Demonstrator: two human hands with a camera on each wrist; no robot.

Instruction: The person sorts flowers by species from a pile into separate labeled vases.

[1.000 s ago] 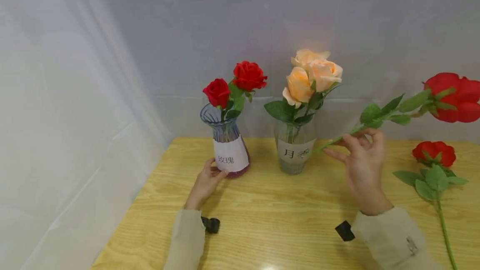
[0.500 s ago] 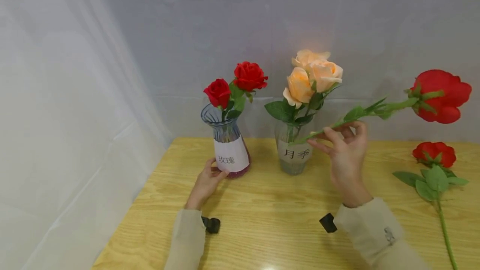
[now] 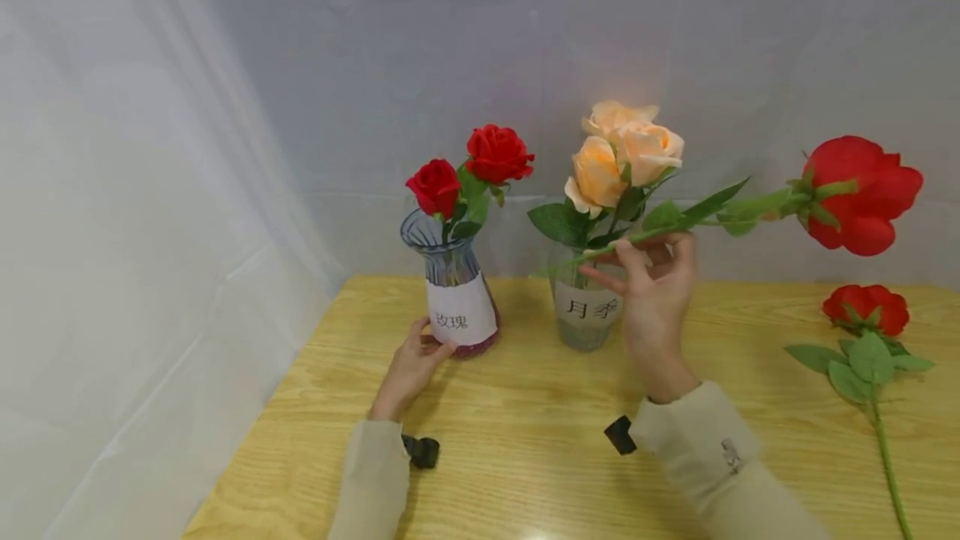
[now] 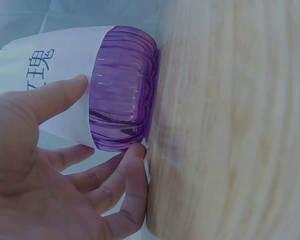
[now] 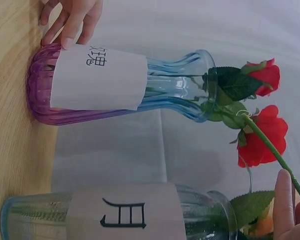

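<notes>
My right hand (image 3: 662,319) pinches the green stem of a red rose (image 3: 858,194). The stem slants across the front of the clear glass vase (image 3: 585,336), its bloom out to the right. Peach roses (image 3: 596,173) stand in that vase. In the right wrist view, the held stem (image 5: 269,141) points towards the red roses (image 5: 264,142) in the blue-purple vase (image 5: 182,80). Those red roses stand upright in the head view. My left hand (image 3: 408,369) holds this vase low down, thumb on its white paper label (image 4: 65,65) and fingers around the purple base (image 4: 120,85).
Another red rose (image 3: 868,311) lies on the wooden table (image 3: 517,448) at the right, stem towards me. The label of the clear vase is partly behind my right hand. A grey-white sheet (image 3: 360,65) hangs behind the table and at the left.
My right hand has moved left and slightly up with the rose, bringing the stem's end past the clear vase. My left hand and both vases stay in place.
</notes>
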